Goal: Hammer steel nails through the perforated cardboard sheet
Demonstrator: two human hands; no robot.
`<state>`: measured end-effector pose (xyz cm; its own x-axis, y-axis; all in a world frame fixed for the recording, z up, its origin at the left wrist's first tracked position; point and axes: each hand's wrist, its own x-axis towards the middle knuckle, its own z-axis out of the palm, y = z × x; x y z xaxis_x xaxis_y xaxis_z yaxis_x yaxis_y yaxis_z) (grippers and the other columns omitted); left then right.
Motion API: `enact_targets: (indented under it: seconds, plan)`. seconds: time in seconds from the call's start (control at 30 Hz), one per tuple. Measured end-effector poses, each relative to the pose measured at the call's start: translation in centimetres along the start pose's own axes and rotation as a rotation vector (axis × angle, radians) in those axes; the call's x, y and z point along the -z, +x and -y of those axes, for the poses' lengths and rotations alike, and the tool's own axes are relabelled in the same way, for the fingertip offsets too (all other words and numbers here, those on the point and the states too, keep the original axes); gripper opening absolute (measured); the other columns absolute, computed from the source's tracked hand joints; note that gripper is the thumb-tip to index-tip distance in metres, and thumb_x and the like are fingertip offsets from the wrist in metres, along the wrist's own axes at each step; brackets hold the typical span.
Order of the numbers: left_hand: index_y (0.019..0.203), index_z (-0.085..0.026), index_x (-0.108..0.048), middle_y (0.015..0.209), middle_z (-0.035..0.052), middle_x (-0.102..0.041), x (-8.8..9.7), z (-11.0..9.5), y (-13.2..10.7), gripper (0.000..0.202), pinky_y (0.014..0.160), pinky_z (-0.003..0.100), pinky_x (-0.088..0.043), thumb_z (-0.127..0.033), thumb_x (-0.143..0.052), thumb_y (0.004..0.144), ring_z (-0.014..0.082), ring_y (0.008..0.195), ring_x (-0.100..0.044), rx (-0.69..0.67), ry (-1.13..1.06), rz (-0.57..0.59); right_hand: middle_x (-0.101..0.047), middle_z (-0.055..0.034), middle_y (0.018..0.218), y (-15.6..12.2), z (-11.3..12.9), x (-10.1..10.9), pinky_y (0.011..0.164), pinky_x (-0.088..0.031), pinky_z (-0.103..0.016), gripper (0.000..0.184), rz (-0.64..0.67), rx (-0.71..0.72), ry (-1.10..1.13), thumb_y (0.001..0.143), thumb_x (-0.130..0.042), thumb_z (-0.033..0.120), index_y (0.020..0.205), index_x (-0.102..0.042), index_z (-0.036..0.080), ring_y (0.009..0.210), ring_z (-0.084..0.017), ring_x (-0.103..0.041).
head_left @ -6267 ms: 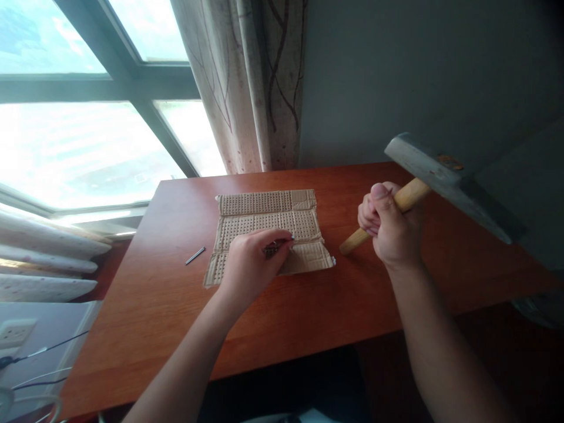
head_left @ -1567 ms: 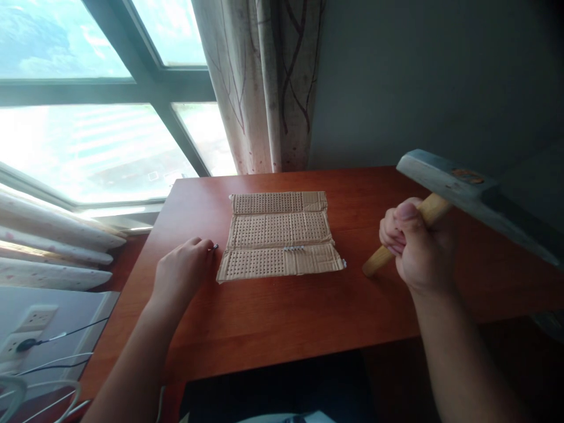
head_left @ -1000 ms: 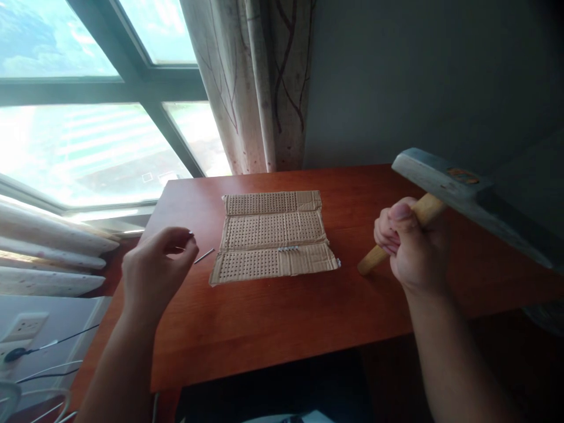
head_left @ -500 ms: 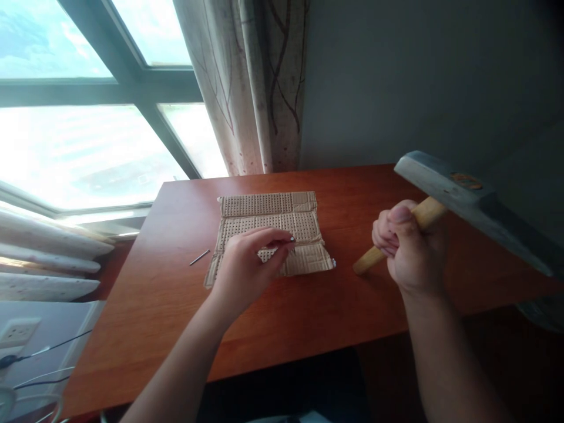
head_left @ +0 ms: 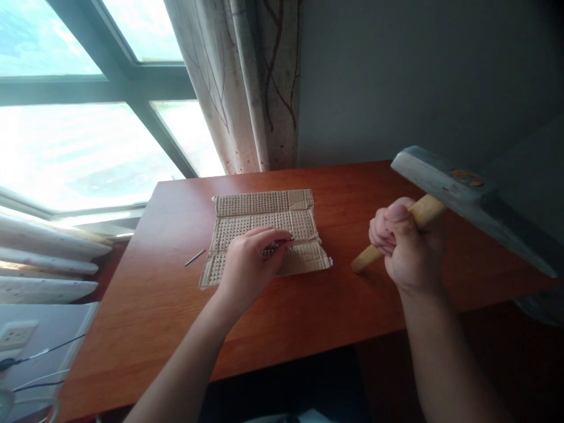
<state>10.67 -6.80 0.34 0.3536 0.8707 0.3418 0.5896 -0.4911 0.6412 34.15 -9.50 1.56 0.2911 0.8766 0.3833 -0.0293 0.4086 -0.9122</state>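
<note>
A wooden-handled hammer (head_left: 467, 179) is raised above the right side of the table, its metal head pointing up and away from me. My right hand (head_left: 408, 247) wraps round the handle below the head. My left hand (head_left: 255, 255) is pinched over a sheet of cardboard (head_left: 264, 204) full of rows of small holes. Between thumb and forefinger I grip a nail, mostly hidden, with only its small shiny end (head_left: 291, 238) showing. Whether its point touches the cardboard I cannot tell. Another nail (head_left: 194, 257) lies on the table left of the cardboard.
The brown wooden table (head_left: 308, 317) extends under both hands. A window (head_left: 66, 153) and a curtain (head_left: 251, 106) stand behind and to the left. At lower left are a wall socket (head_left: 17, 338) and several cables.
The view has shifted slightly, so everything sits a little further left. My left fingers have tilted a little around the nail. The hammer stays raised in my right hand.
</note>
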Motion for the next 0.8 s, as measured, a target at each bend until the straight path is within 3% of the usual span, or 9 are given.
enact_targets:
  seconds: [0.8]
  plan:
    - [0.088,-0.020,-0.076,0.088,0.0023,-0.077,-0.47,0.45,-0.19,0.010,0.070,0.027,-0.053,-0.023,-0.067,0.087,0.0173,0.080,-0.071,0.038,-0.046,-0.036,-0.031,0.0085,0.051,-0.09,-0.12,-0.09,0.038,-0.020,-0.022,0.042,0.034,0.013,-0.019,0.094,-0.062,0.039,0.063,-0.038,0.022,0.040,-0.006,-0.028]
